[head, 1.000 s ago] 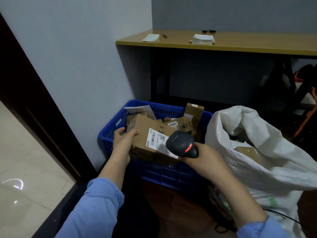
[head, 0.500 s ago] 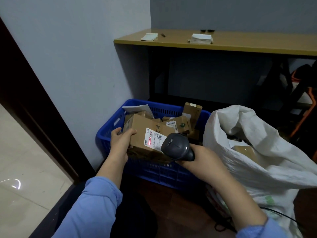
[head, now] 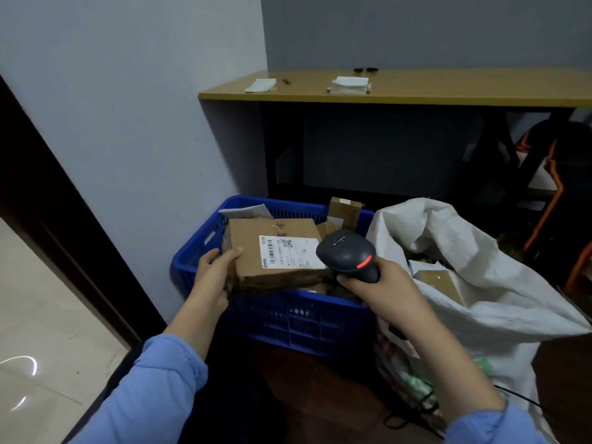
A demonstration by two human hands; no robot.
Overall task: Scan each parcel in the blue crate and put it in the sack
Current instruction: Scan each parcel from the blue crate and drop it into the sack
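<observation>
Flat brown cardboard parcel (head: 251, 240), white label (head: 290, 253) up, over blue plastic crate (head: 288, 318); left hand (head: 213, 277) grips its nine-o'clock edge. Right hand (head: 381, 290) clutches black scanner (head: 347, 254) at parcel's three o'clock. Looks light, stiff, slightly crushed: hold by edges.

My feed is dim and soft; a bright arc glares off the tiled floor (head: 38, 315); under the desk (head: 448, 88) I see deep shadow; edges bow.
</observation>
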